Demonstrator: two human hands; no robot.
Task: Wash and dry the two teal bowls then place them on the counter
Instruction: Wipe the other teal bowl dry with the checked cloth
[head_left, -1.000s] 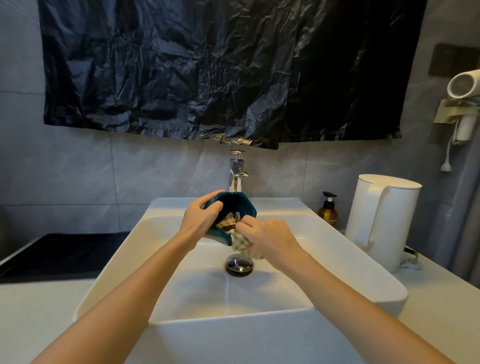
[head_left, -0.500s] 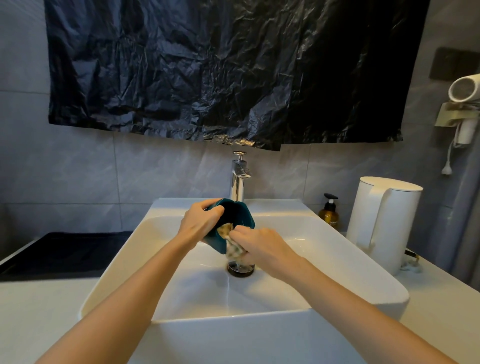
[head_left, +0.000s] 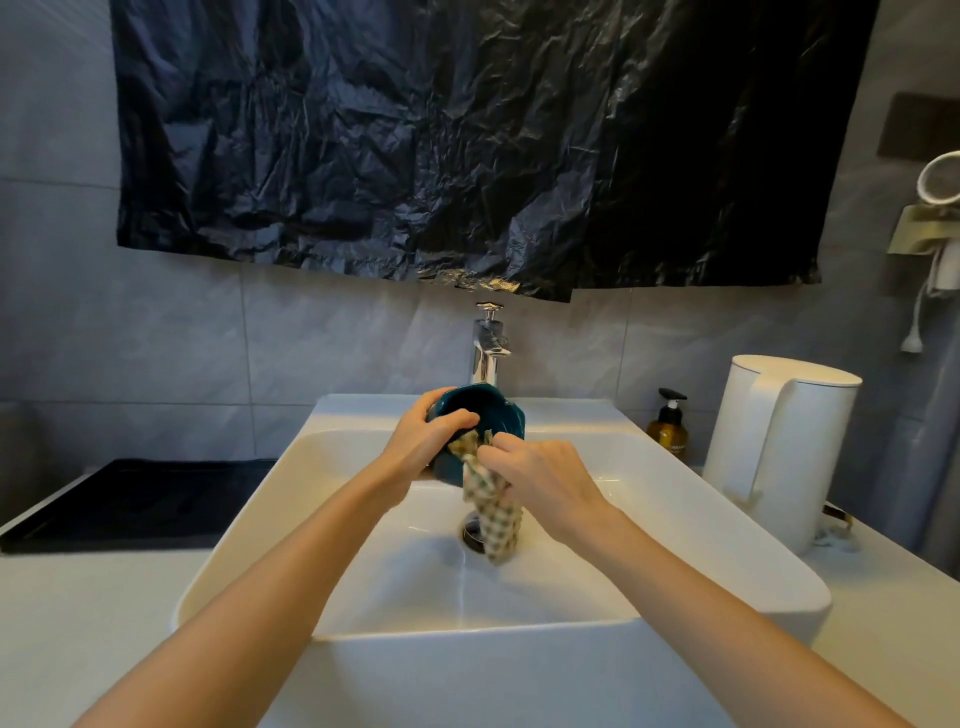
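1. Dim overall; the grey tiled wall (head_left: 156, 338) at left and the frame's corners sink into bluish gloom.
2. Warm light falls on the white rectangular ceramic basin (head_left: 675, 493), brightest at mid-frame.
3. Small glints sit on the crinkled black plastic sheet (head_left: 467, 145), strongest along its lower edge, and on the chrome tap (head_left: 487, 353).
4. Inside the small teal bowl (head_left: 470, 410) all is shadow.
5. The beige checked cloth (head_left: 491, 519) looks slightly soft.
6. Wide-angle distortion bows the basin's rim and tilts the tall white plastic kettle (head_left: 779, 447) at right.
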